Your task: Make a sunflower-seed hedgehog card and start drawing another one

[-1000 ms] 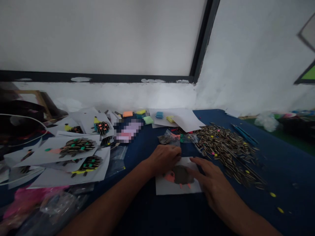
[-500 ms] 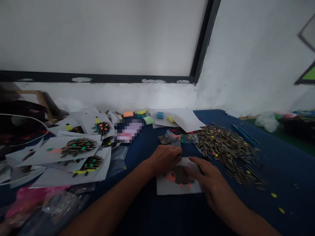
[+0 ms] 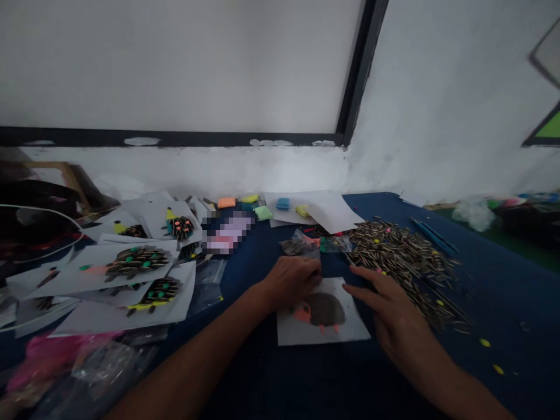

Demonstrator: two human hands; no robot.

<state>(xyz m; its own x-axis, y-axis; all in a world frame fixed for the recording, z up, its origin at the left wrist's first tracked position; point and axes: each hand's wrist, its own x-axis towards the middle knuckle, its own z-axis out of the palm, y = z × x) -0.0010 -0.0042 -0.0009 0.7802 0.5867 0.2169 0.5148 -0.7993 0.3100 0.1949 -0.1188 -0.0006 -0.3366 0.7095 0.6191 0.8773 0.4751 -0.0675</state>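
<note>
A white sheet of paper (image 3: 354, 332) lies in front of me, bearing a hedgehog shape with a dark grey clay body (image 3: 328, 310) and an orange-pink face and feet. My left hand (image 3: 295, 281) rests over the sheet's upper left corner with its fingers curled; whatever they hold, if anything, is hidden. To the right of the sheet, my right hand (image 3: 389, 300) hovers with fingers stretched and apart, holding nothing visible. Its fingertips are near a pile of striped sunflower seeds (image 3: 406, 251).
Paper sheets with seed-covered hedgehogs (image 3: 140, 262) overlap at the left. Plastic bags (image 3: 105, 367) lie at the front left. Blue tweezers (image 3: 433, 235) lie beyond the seeds. Small clay packs (image 3: 226, 202) and blank paper (image 3: 336, 216) sit at the back. Small bags (image 3: 301, 242) are behind my left hand.
My right hand has moved right, off the clay body and toward the seed pile, uncovering the sheet's right side. My left hand has stayed at the upper left corner.
</note>
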